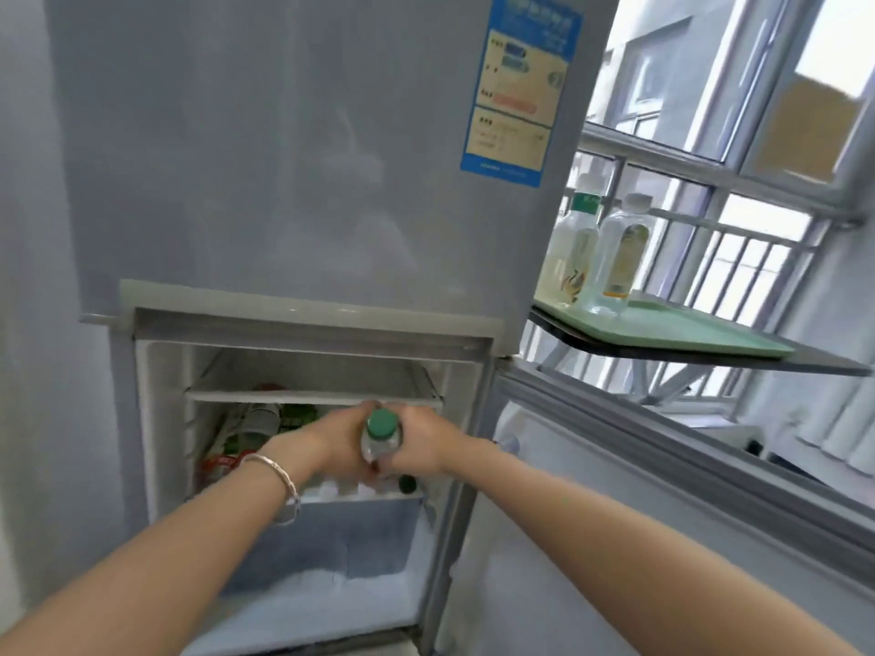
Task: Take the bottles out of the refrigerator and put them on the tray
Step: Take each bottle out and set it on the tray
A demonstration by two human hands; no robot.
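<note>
Two hands on one bottle (381,442), that's what I see. Left hand (338,440) and right hand (421,442) both wrap it from either side, fingers curled tight around the clear body, green cap pointing up toward the camera. Bottle sits at the mouth of the refrigerator (303,182), lower compartment, door (639,513) swung open to the refrigerator's right. Bracelet (279,471) on the left wrist.

Inside the refrigerator, behind the hands, more bottles (251,428) lie on the middle shelf, leaning and stacked, red and green labels, blurry so I can't count them. A white shelf (312,396) runs above them. Below the hands, a frosted drawer (350,537), a few small caps showing along its top edge.

Right of the refrigerator, at upper-door height, a pale green tray (686,331) rests on a dark counter (828,364) by the window (710,111). Two bottles stand upright on the tray's near-refrigerator end: one green-capped (573,248), one clear with a white cap (620,253), just beside each other.
</note>
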